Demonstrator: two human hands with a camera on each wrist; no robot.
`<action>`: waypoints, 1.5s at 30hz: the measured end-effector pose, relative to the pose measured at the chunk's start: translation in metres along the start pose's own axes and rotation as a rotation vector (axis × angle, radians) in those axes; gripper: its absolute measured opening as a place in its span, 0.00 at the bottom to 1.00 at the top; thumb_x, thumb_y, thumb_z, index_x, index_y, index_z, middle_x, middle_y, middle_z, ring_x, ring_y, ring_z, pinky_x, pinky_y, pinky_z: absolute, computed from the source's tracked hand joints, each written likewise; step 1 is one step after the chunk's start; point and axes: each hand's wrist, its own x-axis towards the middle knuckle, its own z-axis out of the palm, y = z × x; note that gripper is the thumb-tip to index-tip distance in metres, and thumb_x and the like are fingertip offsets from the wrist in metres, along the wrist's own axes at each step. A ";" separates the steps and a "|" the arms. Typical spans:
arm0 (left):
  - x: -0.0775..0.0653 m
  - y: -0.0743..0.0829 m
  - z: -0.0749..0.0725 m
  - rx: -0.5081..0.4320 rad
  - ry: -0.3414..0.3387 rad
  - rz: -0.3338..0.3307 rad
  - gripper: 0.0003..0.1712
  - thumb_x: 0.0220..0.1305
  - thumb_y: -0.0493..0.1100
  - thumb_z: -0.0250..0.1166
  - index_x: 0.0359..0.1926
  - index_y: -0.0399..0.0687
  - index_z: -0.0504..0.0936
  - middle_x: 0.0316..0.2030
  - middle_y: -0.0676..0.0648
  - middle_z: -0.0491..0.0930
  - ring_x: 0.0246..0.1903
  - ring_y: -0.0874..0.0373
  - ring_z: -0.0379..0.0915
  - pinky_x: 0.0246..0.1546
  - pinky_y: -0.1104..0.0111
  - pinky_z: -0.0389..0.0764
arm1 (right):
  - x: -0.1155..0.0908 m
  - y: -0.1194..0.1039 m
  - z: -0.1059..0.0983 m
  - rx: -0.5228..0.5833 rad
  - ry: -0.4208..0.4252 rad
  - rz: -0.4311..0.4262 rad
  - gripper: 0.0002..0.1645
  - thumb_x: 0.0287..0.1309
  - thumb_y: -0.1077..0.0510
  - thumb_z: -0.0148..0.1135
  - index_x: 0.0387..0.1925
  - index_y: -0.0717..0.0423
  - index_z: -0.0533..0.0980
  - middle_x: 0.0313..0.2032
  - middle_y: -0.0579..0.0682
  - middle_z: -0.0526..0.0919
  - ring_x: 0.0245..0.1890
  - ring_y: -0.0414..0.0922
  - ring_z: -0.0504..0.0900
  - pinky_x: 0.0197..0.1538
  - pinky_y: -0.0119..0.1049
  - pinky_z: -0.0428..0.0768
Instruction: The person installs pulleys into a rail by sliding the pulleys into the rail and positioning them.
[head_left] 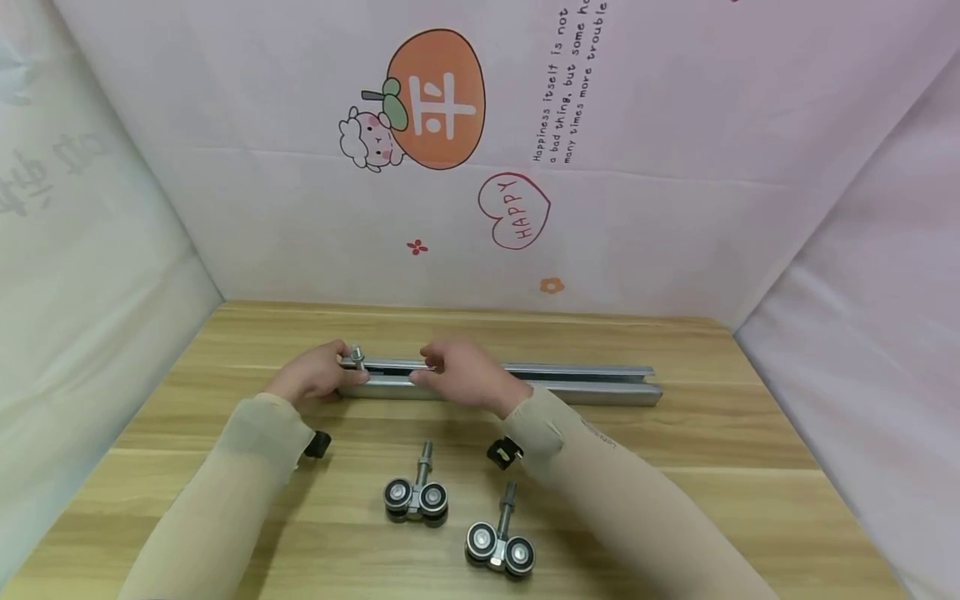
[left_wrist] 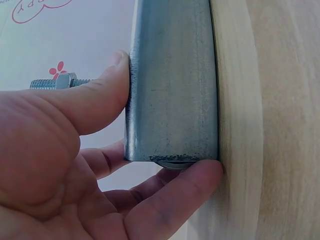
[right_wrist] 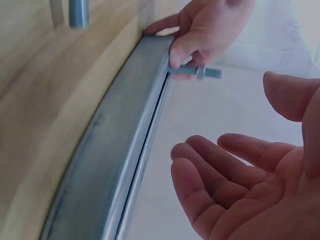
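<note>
A long metal C-shaped track (head_left: 592, 393) lies across the table, its slot facing up. At its left end my left hand (head_left: 315, 372) grips it, thumb along the slot edge and fingers curled round the end. The threaded bolt (head_left: 357, 354) of a roller trolley stands up out of the slot beside that thumb. A sliver of its wheel (left_wrist: 176, 165) shows at the track's end in the left wrist view; the rest is hidden inside. My right hand (head_left: 465, 372) hovers over the track's middle, fingers loosely bent and holding nothing in the right wrist view (right_wrist: 250, 190).
Two more roller trolleys, one (head_left: 416, 497) nearer the middle and another (head_left: 500, 546) farther right and closer to me, lie in front of the track on the wooden table (head_left: 750, 492). A printed cloth wall (head_left: 637, 233) rises behind the table, with plain cloth at both sides.
</note>
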 end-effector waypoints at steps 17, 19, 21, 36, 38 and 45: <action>-0.004 0.002 0.002 -0.032 -0.007 -0.006 0.27 0.60 0.50 0.65 0.51 0.40 0.65 0.42 0.40 0.72 0.41 0.48 0.69 0.41 0.59 0.76 | -0.062 0.034 0.000 -0.008 -0.107 0.011 0.29 0.63 0.41 0.54 0.57 0.55 0.73 0.49 0.46 0.78 0.47 0.40 0.75 0.49 0.37 0.73; -0.004 0.002 0.002 -0.011 -0.005 -0.005 0.27 0.60 0.51 0.65 0.51 0.41 0.66 0.42 0.41 0.72 0.40 0.49 0.70 0.41 0.59 0.76 | -0.070 0.042 -0.001 -0.009 -0.121 0.016 0.29 0.63 0.42 0.55 0.56 0.57 0.73 0.47 0.47 0.79 0.46 0.41 0.76 0.48 0.38 0.74; -0.004 0.002 0.002 0.009 -0.002 -0.001 0.27 0.60 0.51 0.65 0.51 0.41 0.66 0.41 0.41 0.73 0.39 0.49 0.70 0.40 0.59 0.76 | -0.078 0.050 -0.001 -0.010 -0.146 0.039 0.29 0.63 0.43 0.54 0.56 0.60 0.72 0.46 0.48 0.79 0.45 0.42 0.76 0.48 0.40 0.74; -0.006 0.001 0.001 -0.021 0.000 -0.022 0.28 0.60 0.51 0.65 0.52 0.41 0.65 0.42 0.40 0.72 0.41 0.49 0.69 0.42 0.59 0.76 | -0.106 0.078 0.002 0.178 -0.288 0.186 0.15 0.63 0.49 0.57 0.28 0.54 0.78 0.24 0.49 0.80 0.25 0.46 0.78 0.29 0.40 0.75; -0.006 0.001 0.000 -0.019 -0.001 -0.020 0.28 0.60 0.51 0.65 0.53 0.41 0.65 0.43 0.40 0.72 0.41 0.49 0.69 0.42 0.59 0.76 | -0.108 0.078 0.003 0.219 -0.293 0.195 0.14 0.63 0.49 0.57 0.29 0.55 0.78 0.25 0.50 0.80 0.26 0.47 0.79 0.30 0.41 0.77; -0.006 0.000 0.000 -0.010 0.001 -0.024 0.30 0.59 0.53 0.65 0.54 0.41 0.64 0.45 0.40 0.72 0.42 0.49 0.70 0.42 0.59 0.76 | -0.113 0.078 0.010 0.387 -0.327 0.255 0.13 0.61 0.51 0.59 0.31 0.59 0.78 0.26 0.55 0.81 0.26 0.51 0.81 0.30 0.45 0.79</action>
